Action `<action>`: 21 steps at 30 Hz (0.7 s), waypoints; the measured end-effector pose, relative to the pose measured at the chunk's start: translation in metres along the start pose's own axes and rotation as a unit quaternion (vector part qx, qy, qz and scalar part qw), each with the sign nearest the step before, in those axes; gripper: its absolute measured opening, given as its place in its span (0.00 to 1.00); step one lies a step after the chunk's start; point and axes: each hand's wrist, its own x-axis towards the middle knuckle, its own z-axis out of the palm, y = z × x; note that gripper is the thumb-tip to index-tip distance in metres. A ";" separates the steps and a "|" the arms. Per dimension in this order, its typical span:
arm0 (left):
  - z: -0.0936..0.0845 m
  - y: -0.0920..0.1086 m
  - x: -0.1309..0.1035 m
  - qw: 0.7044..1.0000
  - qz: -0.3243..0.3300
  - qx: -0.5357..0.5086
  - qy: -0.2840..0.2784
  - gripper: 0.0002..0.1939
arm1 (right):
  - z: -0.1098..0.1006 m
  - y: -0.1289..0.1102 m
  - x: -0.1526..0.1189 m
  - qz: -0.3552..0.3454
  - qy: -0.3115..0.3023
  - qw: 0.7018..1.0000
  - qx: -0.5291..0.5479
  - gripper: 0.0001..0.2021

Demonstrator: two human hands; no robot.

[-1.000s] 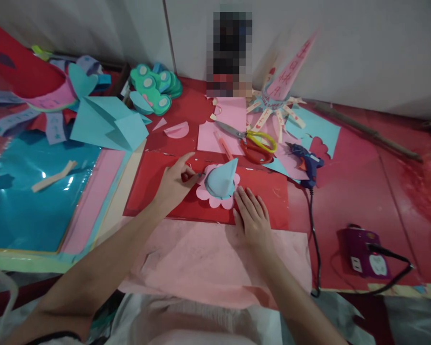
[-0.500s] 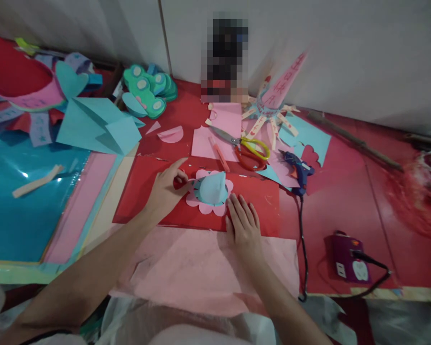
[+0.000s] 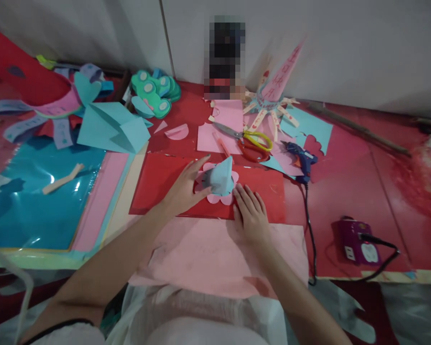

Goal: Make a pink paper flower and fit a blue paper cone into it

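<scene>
A light blue paper cone [image 3: 221, 176] stands on a pink flower-shaped paper [image 3: 218, 198], which lies on a red sheet [image 3: 158, 184]. My left hand [image 3: 185, 188] is at the left side of the cone and flower, thumb and fingers apart, with nothing held. Flat beside the flower's right edge rests my right hand [image 3: 252, 211], its fingers stretched out. Scissors [image 3: 249, 139] with yellow and red handles and a pink pen [image 3: 222, 144] lie behind the flower. To their right is a blue glue gun [image 3: 303, 159].
A pink paper cone [image 3: 283, 72] stands at the back near a wooden stick [image 3: 355, 127]. Blue folded paper [image 3: 111, 127] and green cutouts [image 3: 154, 91] are at the back left. A purple power box [image 3: 359, 242] with a cord sits at the right.
My left hand has opened its thumb and fingers beside the cone, where they were curled together before. The whole view has shifted slightly. My right hand stays beside the flower.
</scene>
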 end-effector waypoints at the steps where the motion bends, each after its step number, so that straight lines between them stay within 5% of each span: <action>1: 0.003 0.000 0.000 1.000 0.007 0.015 -0.018 0.36 | 0.000 0.000 0.000 0.000 -0.002 1.000 -0.001 0.24; 9: 0.017 -0.002 0.000 0.986 0.041 0.161 -0.028 0.38 | 0.000 -0.001 0.001 0.008 -0.009 1.000 -0.006 0.23; 21: 0.015 0.002 0.000 0.981 0.048 0.182 -0.053 0.40 | -0.004 -0.004 0.003 0.018 -0.017 1.000 0.007 0.22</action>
